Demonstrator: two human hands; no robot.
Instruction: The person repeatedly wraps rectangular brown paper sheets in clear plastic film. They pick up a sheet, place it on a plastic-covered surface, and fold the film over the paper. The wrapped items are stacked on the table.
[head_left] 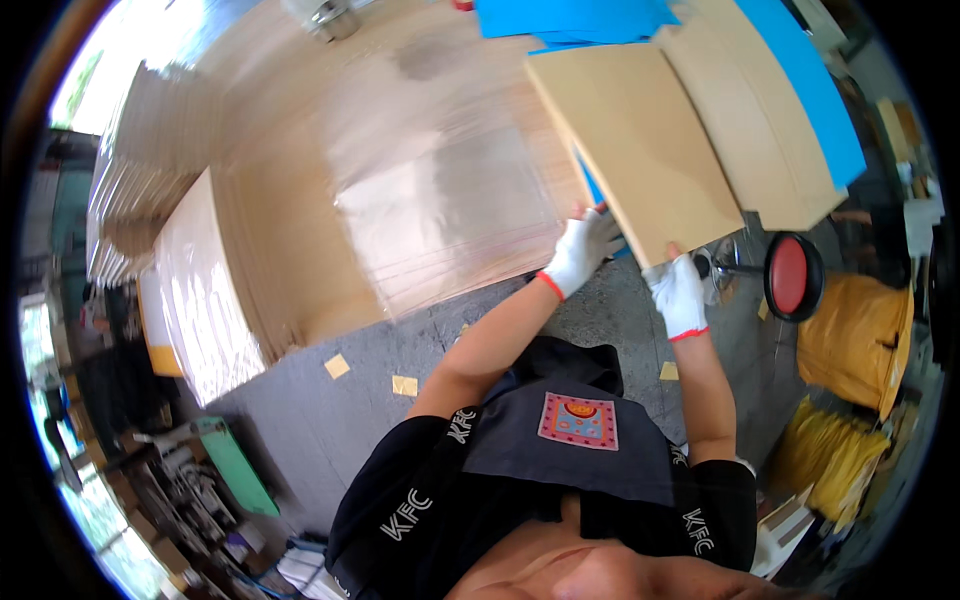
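Observation:
A flat brown cardboard panel (640, 140) lies tilted at the right of the table, its near end reaching past the table's edge. My right hand (678, 295), in a white half-finger glove with a red cuff, is closed on its near edge, thumb on top. At the panel's left edge, near the near corner, is my left hand (583, 250) in a matching glove. Its fingers curl round that edge and are partly hidden. A bit of blue shows under the panel beside the left fingers. Clear plastic film (450, 210) lies in a stack left of my left hand.
Blue sheets (570, 18) lie at the far side, and more cardboard with a blue edge (760, 110) sits right. Film-wrapped stacks (200, 270) stand left. Near the table's right corner are a red round stool (790, 275) and a yellow-brown sack (855, 335).

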